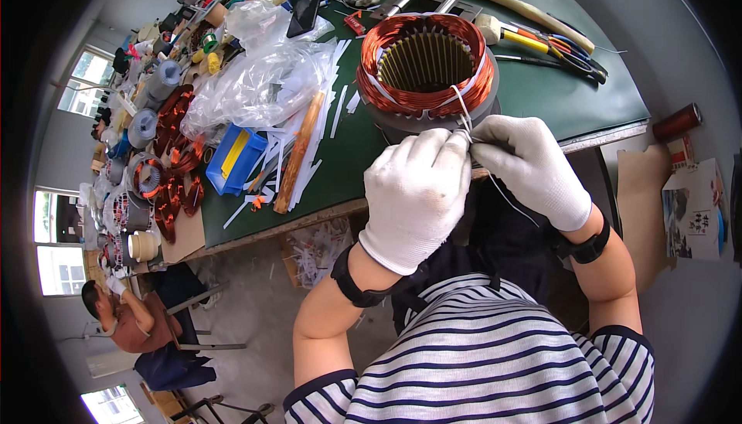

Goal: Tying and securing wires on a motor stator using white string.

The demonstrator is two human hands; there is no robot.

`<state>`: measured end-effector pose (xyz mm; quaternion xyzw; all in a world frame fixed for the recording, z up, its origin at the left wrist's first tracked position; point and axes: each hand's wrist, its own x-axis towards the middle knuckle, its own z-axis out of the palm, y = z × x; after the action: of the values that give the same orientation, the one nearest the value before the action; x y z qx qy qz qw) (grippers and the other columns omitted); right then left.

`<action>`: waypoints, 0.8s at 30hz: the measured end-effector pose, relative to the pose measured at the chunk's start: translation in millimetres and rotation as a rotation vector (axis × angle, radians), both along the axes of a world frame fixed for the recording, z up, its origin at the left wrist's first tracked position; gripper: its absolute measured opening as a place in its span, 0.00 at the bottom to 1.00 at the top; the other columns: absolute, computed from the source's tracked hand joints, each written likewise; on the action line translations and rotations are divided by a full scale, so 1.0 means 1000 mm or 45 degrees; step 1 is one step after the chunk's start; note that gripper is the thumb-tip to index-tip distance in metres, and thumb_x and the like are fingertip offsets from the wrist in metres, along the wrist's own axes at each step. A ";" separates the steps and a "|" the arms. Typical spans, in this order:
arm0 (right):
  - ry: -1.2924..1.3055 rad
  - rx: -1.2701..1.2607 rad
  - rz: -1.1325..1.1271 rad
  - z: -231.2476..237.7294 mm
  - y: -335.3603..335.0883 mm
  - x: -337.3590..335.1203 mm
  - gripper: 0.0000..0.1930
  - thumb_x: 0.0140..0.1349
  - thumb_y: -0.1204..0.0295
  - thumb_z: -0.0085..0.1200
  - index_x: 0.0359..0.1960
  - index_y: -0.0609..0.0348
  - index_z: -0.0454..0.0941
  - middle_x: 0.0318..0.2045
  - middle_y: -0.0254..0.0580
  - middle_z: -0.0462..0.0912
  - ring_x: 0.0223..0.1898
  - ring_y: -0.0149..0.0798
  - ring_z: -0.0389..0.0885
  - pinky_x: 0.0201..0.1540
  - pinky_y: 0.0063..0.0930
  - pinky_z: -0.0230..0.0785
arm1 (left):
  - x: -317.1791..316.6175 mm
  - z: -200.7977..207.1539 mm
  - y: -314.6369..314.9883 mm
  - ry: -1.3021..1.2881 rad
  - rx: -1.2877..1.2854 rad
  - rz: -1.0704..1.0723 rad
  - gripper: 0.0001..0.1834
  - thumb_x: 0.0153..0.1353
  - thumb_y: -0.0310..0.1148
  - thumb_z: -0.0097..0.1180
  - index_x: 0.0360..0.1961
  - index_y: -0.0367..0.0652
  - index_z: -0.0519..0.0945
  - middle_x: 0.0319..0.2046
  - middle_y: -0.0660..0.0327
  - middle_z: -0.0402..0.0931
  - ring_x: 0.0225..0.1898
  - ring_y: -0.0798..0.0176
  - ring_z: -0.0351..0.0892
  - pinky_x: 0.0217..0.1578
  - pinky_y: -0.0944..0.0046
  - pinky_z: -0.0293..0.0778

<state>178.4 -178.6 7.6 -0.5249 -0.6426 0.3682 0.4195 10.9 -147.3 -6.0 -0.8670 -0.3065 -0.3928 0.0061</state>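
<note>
A motor stator point(371, 103) wound with copper wire stands on the green bench in front of me. White cord point(462, 103) loops over the near side of its coil ring and runs down to my fingers. My left hand point(421, 192), in a white glove, is closed with its fingertips at the cord. My right hand point(529, 165), also gloved, pinches the same cord just beside the left fingertips. A loose cord end hangs below my right hand. The exact hold of the left fingertips is partly hidden by the glove.
Left of the stator lie a wooden stick point(300, 153), white strips, a blue box point(236, 160) and plastic bags point(263, 88). Behind it are a mallet point(525, 14), pliers and cutters point(556, 45). The bench's near edge passes under my hands. One person point(127, 316) sits at the left.
</note>
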 end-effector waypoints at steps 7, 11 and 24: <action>0.501 -0.034 -0.506 -0.012 -0.015 0.002 0.11 0.65 0.75 0.46 0.44 0.68 0.78 0.27 0.33 0.79 0.20 0.21 0.68 0.24 0.17 0.62 | -0.002 0.000 0.000 -0.002 0.014 0.005 0.09 0.45 0.24 0.62 0.31 0.41 0.80 0.26 0.60 0.78 0.26 0.57 0.78 0.28 0.61 0.73; 0.596 -0.420 -0.227 -0.022 -0.026 -0.015 0.10 0.64 0.74 0.49 0.41 0.69 0.78 0.21 0.31 0.74 0.20 0.21 0.67 0.23 0.18 0.60 | 0.000 -0.007 -0.001 -0.078 -0.002 -0.027 0.09 0.43 0.24 0.62 0.29 0.42 0.79 0.23 0.61 0.75 0.24 0.57 0.77 0.26 0.60 0.72; -0.483 0.504 -0.096 -0.010 -0.019 -0.023 0.17 0.50 0.86 0.54 0.45 0.64 0.77 0.27 0.48 0.77 0.26 0.48 0.79 0.32 0.31 0.72 | -0.020 -0.017 -0.002 -0.195 0.032 -0.077 0.06 0.40 0.26 0.59 0.20 0.44 0.73 0.19 0.62 0.66 0.20 0.59 0.70 0.23 0.61 0.68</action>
<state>155.6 -197.8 -2.3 -0.5159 -0.7491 0.1147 0.3994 -9.0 -149.3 -23.0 -0.8432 -0.2748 -0.4617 -0.0183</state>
